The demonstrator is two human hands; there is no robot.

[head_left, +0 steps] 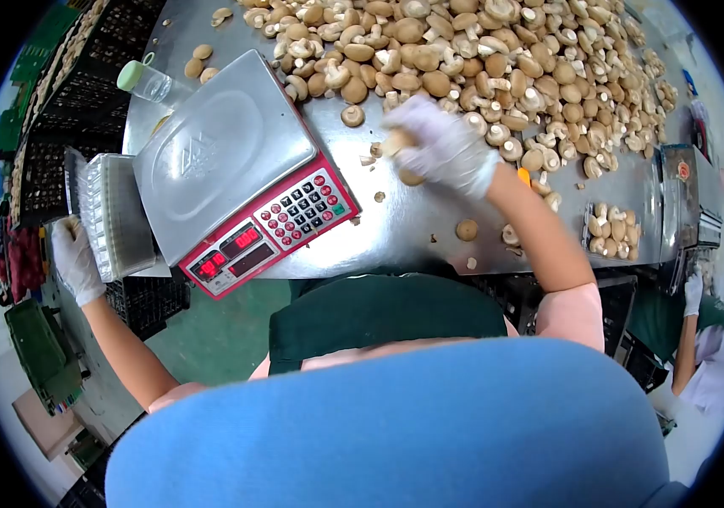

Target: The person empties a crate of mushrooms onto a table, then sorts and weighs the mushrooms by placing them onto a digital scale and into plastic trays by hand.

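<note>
My right hand, in a white glove and smeared by motion, is closed on brown-capped mushrooms over the metal table. Just beyond it spreads a large heap of mushrooms. Far to the left, my left hand, also gloved, has its fingers curled at the lower end of a clear plastic tray. That tray leans beside a stack of clear trays. Between my hands stands a red scale with a bare steel plate and lit red digits.
A green-capped bottle lies behind the scale. Black crates rise at the left. On the right are a filled mushroom tray, a metal machine and a co-worker's gloved hand. Loose mushrooms and stem bits lie near the table's front edge.
</note>
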